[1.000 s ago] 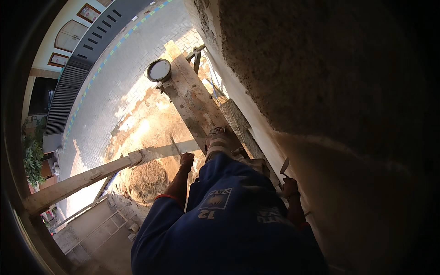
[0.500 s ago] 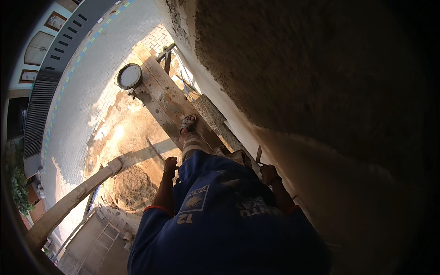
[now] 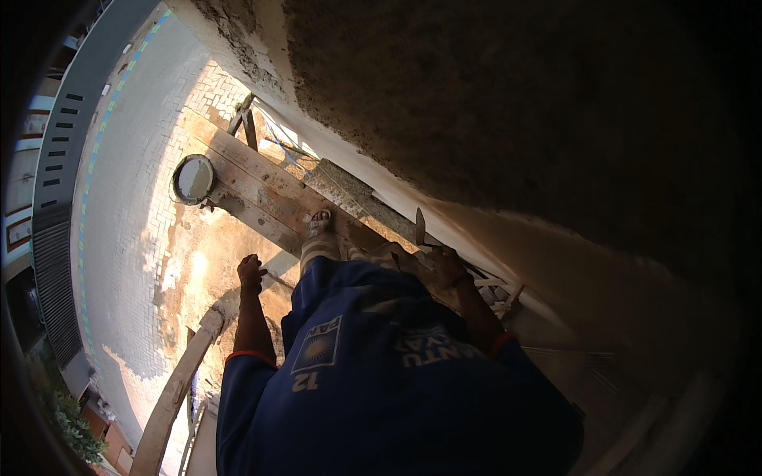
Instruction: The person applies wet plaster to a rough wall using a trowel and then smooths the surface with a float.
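Note:
My right hand (image 3: 447,267) grips a trowel (image 3: 420,225), its pointed blade standing out beside the wall on my right. My left hand (image 3: 252,272) is held out from my body with the fingers curled in, and nothing shows in it. One sandalled foot (image 3: 320,218) is on the wooden planks (image 3: 266,190) that I stand on. At the far left end of these planks sits a dark round bucket (image 3: 194,179) with wet grey mix inside.
A rough, partly plastered wall (image 3: 476,119) rises close on my right. To my left, a wooden pole (image 3: 178,389) slants upward. Below lie sandy ground (image 3: 190,262) and grey paving (image 3: 119,198). Crossed wooden supports (image 3: 246,123) stand by the planks' far end.
My view has turned, so the planks and bucket appear further left and lower. My left hand has swung outward from my body. The trowel stays in my right hand, its blade now more upright.

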The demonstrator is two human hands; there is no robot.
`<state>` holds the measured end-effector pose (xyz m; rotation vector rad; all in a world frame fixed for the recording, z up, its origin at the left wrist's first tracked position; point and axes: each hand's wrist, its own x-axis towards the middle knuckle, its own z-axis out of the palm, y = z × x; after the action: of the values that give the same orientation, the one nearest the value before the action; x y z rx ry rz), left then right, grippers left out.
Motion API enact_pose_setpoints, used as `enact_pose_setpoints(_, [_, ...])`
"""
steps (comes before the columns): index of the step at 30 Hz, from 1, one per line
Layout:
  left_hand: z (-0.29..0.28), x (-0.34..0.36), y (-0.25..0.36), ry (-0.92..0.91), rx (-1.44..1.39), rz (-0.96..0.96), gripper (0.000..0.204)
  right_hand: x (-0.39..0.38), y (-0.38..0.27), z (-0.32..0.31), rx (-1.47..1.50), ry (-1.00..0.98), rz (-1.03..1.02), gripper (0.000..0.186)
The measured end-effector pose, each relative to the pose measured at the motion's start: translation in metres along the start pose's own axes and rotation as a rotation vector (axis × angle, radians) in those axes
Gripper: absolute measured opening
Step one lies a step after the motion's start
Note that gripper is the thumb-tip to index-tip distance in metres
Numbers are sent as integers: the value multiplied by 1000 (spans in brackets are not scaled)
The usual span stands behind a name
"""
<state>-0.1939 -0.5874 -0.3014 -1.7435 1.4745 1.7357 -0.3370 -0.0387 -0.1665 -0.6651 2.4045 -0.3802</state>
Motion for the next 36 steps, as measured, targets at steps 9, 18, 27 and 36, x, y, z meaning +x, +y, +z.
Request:
enact_pose_setpoints(9, [8, 9, 36, -76, -60, 92, 43, -11, -31, -2, 67, -54, 62, 41])
enact_pose_setpoints(18, [34, -62, -53, -63, 88, 19, 38, -42, 54, 69, -88, -226, 187, 26])
enact_pose_setpoints(27, [44, -72, -67, 15, -56, 83, 41, -16, 81, 56, -185, -144, -87, 22])
enact_pose_setpoints(36, [35, -20, -74, 93, -31, -44, 33, 48, 59, 22, 293, -193, 204, 13])
